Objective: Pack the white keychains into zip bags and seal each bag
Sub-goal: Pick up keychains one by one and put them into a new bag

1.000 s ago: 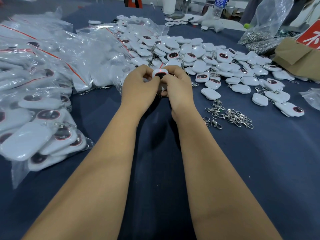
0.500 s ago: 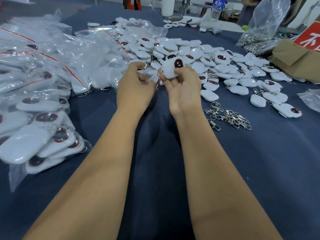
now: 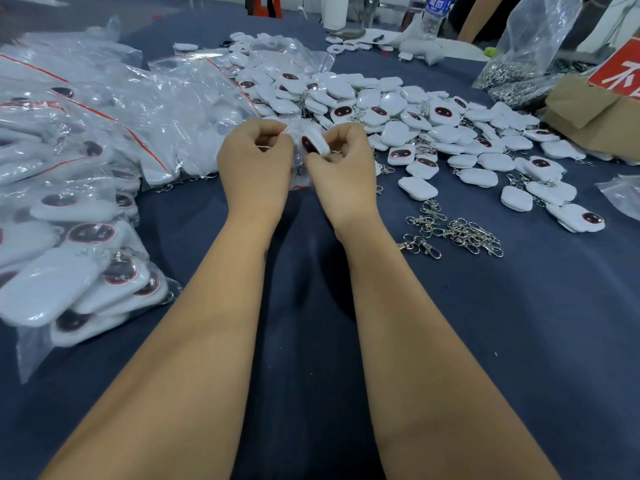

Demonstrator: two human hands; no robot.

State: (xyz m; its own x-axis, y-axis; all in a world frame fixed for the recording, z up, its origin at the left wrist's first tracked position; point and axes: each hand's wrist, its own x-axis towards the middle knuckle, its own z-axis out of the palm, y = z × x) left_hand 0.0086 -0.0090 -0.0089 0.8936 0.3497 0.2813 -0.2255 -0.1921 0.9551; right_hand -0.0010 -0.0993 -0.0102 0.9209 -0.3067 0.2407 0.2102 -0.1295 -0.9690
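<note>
White keychain [image 3: 313, 143] pinched by both hands, left hand [image 3: 256, 168] and right hand [image 3: 343, 171], may snag the bag [image 3: 294, 133] mouth.

Bare blue tablecloth [image 3: 519, 341] lies open below both wrists; filled zip bags [image 3: 86, 168] crowd left of the left hand [image 3: 256, 168], loose keychains [image 3: 433, 133] and metal clasps [image 3: 457, 233] right.

A cardboard box [image 3: 595, 112] with a red label [image 3: 620, 72] is seen at the right edge of the dark blue tabletop [image 3: 519, 323]. Behind the box, a clear bag of metal clasps [image 3: 519, 64] is set; farther back stands a water bottle [image 3: 434, 15].
</note>
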